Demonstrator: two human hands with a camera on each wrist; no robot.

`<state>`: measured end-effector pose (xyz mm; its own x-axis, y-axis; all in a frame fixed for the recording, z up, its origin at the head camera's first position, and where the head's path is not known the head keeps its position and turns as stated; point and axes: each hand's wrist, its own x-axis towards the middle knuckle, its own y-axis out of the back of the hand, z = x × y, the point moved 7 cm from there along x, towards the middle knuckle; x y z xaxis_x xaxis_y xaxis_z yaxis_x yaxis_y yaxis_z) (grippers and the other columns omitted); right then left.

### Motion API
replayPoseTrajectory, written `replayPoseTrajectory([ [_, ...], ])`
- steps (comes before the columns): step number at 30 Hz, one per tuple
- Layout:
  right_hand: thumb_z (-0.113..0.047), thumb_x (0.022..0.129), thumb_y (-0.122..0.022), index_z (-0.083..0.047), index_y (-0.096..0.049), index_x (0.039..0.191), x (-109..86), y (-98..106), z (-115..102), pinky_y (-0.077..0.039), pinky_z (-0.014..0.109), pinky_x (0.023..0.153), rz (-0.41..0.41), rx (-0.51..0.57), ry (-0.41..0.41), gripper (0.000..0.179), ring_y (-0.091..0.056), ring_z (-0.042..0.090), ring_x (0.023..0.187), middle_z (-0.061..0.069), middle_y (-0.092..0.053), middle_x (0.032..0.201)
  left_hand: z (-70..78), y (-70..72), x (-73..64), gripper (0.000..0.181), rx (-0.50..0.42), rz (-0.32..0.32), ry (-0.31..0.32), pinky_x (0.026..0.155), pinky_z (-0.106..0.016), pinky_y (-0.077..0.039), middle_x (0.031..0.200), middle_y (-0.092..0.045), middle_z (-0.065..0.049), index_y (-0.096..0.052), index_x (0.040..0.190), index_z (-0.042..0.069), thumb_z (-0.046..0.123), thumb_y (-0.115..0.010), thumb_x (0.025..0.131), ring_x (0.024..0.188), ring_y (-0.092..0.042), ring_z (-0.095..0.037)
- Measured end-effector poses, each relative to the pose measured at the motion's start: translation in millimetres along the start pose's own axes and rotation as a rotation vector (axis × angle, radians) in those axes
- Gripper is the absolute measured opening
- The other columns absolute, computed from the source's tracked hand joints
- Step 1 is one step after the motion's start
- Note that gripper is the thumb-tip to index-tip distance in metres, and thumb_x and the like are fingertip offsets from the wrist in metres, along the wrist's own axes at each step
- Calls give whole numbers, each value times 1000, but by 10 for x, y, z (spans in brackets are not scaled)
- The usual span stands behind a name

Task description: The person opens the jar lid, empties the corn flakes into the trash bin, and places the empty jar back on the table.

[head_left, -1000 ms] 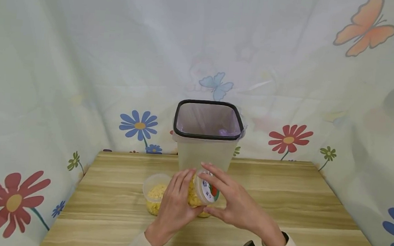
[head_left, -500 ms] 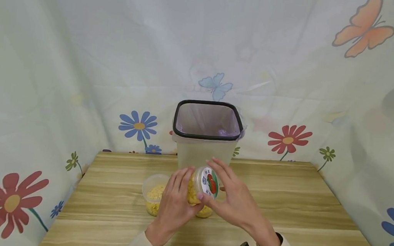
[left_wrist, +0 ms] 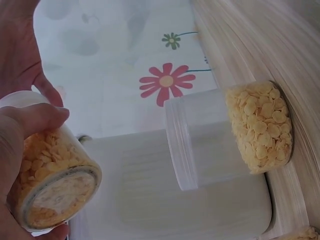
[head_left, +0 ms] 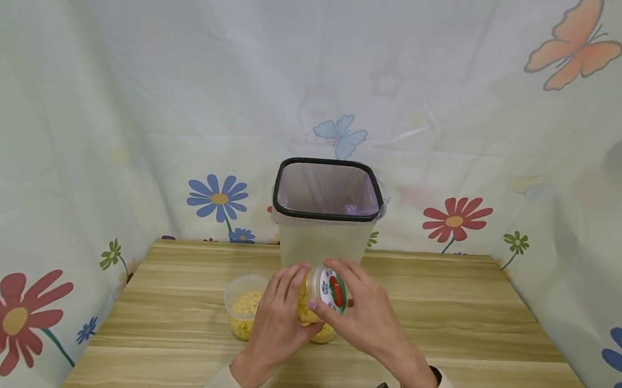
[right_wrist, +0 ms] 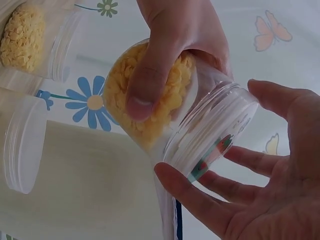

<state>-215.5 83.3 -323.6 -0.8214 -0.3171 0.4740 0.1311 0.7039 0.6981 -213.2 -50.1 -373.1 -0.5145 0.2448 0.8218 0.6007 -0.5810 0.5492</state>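
My left hand (head_left: pixel 277 319) grips a clear plastic jar (right_wrist: pixel 170 90) of yellow flakes, tilted on its side above the table. Its thumb (right_wrist: pixel 140 95) presses the jar wall in the right wrist view. The jar's lid (head_left: pixel 334 290), with a red and green picture, faces right. My right hand (head_left: pixel 373 314) has its fingertips around the lid's rim, thumb at the near side and fingers over the top. Two more jars of yellow flakes stand behind: one jar (head_left: pixel 244 307) left of my left hand, another jar (head_left: pixel 324 334) mostly hidden by my hands.
A pale bin (head_left: pixel 321 237) with a black rim (head_left: pixel 327 216) and a purplish liner stands behind the hands. The wooden table (head_left: pixel 444 314) runs to a cloth backdrop (head_left: pixel 232 78) printed with flowers and butterflies.
My right thumb has moved from under the jar to the lid's near side. My right fingers spread away from the lid, then came back down around it. The left hand stays nearly still.
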Motion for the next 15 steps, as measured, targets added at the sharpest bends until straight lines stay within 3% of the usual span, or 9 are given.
replayPoseTrajectory([
  [8, -38, 81, -79, -17, -56, 136, -10, 50, -68, -55, 42, 92, -23, -25, 156, 64, -60, 23, 121, 4, -55, 141, 9, 22, 4, 98, -34, 16, 10, 101, -36, -49, 132, -55, -10, -47, 138, 3, 37, -92, 57, 119, -53, -25],
  [15, -36, 81, -79, -19, -54, 138, -24, 97, -102, -56, 43, 92, -45, -33, 245, 64, -59, 23, 123, 3, -51, 144, 20, 44, 17, 98, -70, 16, 17, 100, -38, -50, 133, -55, -10, -46, 138, 3, 36, -92, 58, 119, -53, -25],
])
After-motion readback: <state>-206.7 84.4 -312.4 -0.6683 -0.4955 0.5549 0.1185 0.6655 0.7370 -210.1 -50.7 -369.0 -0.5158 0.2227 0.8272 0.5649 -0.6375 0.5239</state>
